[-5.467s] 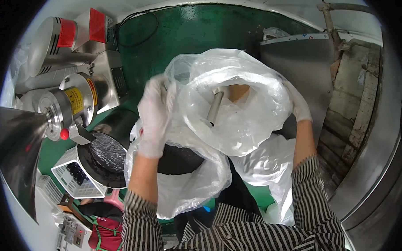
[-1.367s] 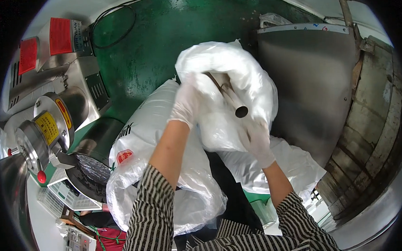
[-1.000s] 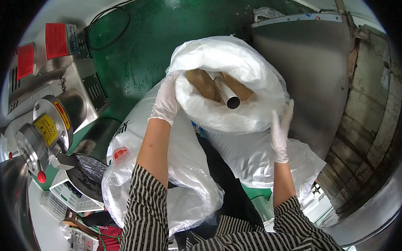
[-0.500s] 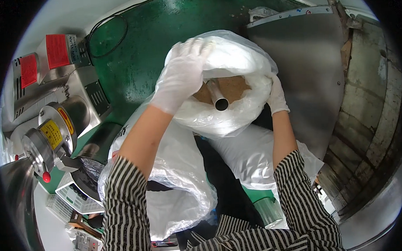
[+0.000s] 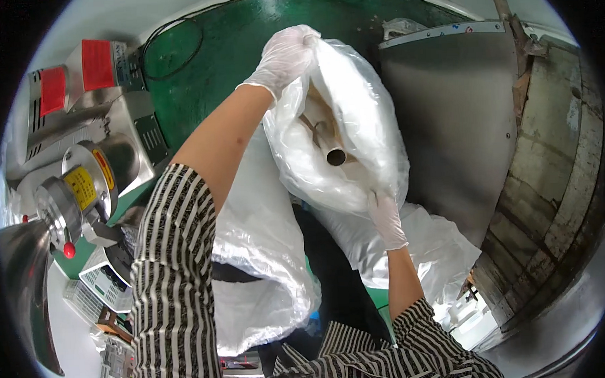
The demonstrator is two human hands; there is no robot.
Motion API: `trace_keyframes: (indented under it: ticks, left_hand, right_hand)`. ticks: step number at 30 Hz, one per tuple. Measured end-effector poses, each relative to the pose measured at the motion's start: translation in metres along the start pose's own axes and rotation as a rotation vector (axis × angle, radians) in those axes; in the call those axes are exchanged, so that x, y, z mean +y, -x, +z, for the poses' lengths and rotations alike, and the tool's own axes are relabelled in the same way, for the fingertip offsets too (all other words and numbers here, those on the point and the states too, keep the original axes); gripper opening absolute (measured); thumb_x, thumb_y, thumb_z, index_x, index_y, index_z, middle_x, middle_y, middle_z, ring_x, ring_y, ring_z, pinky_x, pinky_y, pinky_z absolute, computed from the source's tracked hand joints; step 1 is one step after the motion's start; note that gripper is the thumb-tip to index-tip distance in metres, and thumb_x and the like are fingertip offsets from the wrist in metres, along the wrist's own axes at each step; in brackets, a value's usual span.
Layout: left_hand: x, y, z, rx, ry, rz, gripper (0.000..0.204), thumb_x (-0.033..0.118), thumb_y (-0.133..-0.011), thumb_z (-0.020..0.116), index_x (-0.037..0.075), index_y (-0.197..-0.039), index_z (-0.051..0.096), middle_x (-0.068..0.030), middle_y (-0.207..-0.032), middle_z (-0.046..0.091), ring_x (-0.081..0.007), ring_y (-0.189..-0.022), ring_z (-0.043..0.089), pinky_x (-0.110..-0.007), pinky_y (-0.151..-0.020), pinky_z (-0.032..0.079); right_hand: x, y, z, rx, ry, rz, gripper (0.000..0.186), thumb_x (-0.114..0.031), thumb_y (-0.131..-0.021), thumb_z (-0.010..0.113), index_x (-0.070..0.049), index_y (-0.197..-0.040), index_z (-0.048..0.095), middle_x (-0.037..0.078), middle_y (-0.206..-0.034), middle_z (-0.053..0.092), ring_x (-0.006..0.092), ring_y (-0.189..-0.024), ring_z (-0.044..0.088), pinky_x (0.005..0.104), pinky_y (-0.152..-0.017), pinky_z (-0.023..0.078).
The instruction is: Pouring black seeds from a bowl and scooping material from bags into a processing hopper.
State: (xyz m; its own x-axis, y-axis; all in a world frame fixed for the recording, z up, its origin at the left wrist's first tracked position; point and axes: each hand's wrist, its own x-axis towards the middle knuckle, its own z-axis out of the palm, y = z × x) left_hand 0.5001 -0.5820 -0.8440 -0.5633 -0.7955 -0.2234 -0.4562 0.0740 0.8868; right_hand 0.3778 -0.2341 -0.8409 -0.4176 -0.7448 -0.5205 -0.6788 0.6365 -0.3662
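gloved left hand (image 5: 286,56) grips the top edge of a clear plastic bag (image 5: 367,120), right hand (image 5: 387,216) pinches its lower edge. a metal tube (image 5: 326,141) lies inside. a steel grinder machine (image 5: 82,183) stands at left on the green floor (image 5: 244,31).

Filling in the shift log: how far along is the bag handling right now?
Done: a metal tube and brownish contents already sit inside the clear plastic bag. In hand: left hand grips the bag's top edge, lifted high; right hand pinches its lower edge, mouth open. Left: the bag is not closed or set down; other white bags lie below, and their state is unclear.
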Motion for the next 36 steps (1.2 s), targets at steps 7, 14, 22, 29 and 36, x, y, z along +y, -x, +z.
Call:
trace_keyframes:
  ticks: [7,14,22,29,36]
  left_hand:
    - [-0.006,0.113,0.01,0.584,-0.139,-0.016,0.074,0.025,-0.071,0.063,-0.007,-0.125,0.023,-0.0272,-0.119,0.032,-0.0395,-0.109,0.034,-0.04,-0.093,0.031]
    - [-0.101,0.203,0.087,0.437,0.35,-0.603,0.046,0.021,-0.07,0.058,-0.006,-0.105,0.046,-0.0218,-0.093,0.055,-0.0356,-0.087,0.053,-0.038,-0.078,0.042]
    - [-0.052,0.201,0.05,0.597,1.131,-0.725,0.026,0.008,-0.076,0.043,-0.004,-0.095,0.053,-0.0052,-0.079,0.054,-0.0133,-0.068,0.048,-0.024,-0.064,0.04]
    - [-0.005,0.185,0.044,0.56,1.092,-0.744,0.032,0.017,-0.08,0.041,-0.006,-0.101,0.052,-0.0026,-0.08,0.052,-0.0102,-0.072,0.045,-0.022,-0.067,0.037]
    - [-0.021,0.2,0.03,0.295,1.119,-0.743,0.038,0.025,-0.079,0.05,-0.001,-0.106,0.047,-0.0088,-0.098,0.048,-0.019,-0.091,0.045,-0.028,-0.084,0.034]
  right_hand:
    - [-0.138,-0.075,-0.054,-0.106,-0.574,0.044,0.041,-0.028,-0.083,0.043,0.004,-0.108,0.049,0.024,-0.095,0.054,0.0318,-0.089,0.053,0.0332,-0.079,0.04]
    - [-0.192,-0.14,-0.008,-0.671,0.36,-0.079,0.047,-0.03,-0.057,0.059,0.003,-0.091,0.06,0.023,-0.096,0.057,0.033,-0.084,0.057,0.0346,-0.074,0.043]
    - [-0.098,-0.094,-0.009,-0.457,0.267,0.038,0.06,-0.007,-0.075,0.045,0.002,-0.129,0.02,0.015,-0.106,0.05,0.0182,-0.076,0.054,0.0275,-0.066,0.045]
    - [-0.01,-0.116,0.02,-0.041,1.056,-0.133,0.064,-0.01,-0.081,0.048,0.002,-0.131,0.01,0.02,-0.115,0.044,0.0223,-0.102,0.049,0.0336,-0.09,0.038]
    - [-0.094,-0.117,0.057,-0.202,0.538,0.107,0.073,-0.008,-0.072,0.057,0.001,-0.129,0.012,0.02,-0.094,0.056,0.033,-0.082,0.057,0.035,-0.075,0.046]
